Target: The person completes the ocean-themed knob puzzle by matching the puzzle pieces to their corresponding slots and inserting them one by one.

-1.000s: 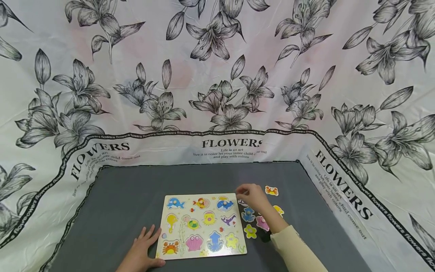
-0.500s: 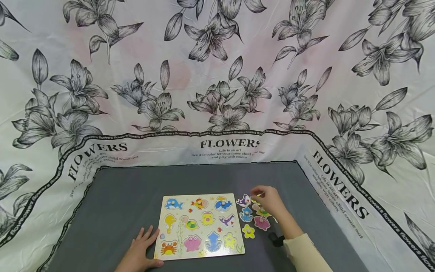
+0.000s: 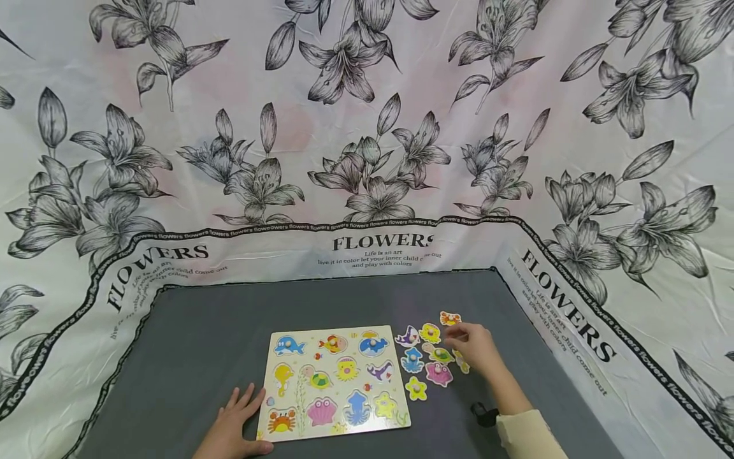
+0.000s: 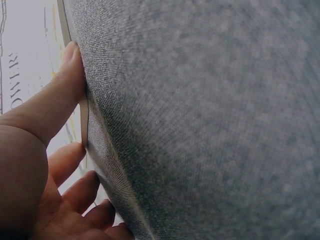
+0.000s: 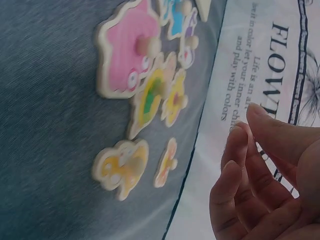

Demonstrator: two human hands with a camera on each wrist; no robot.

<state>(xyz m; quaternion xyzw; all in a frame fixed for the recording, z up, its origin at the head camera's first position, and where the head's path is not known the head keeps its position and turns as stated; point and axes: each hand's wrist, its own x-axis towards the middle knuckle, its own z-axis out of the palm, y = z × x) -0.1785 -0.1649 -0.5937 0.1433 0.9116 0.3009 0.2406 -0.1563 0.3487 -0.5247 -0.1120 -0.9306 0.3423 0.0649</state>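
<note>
Fabric, flower-printed, fills the upper frame above grey tabletop — left hand lies spread against the board; right hand grasps nothing beside the pieces.

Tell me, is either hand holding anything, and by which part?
Nothing is held: the right hand is empty; the left hand only touches the edge of the puzzle board.

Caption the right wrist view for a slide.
Empty right hand near knobbed puzzle pieces on gray cloth, among them a pink shell, a turtle and an orange crab.
</note>
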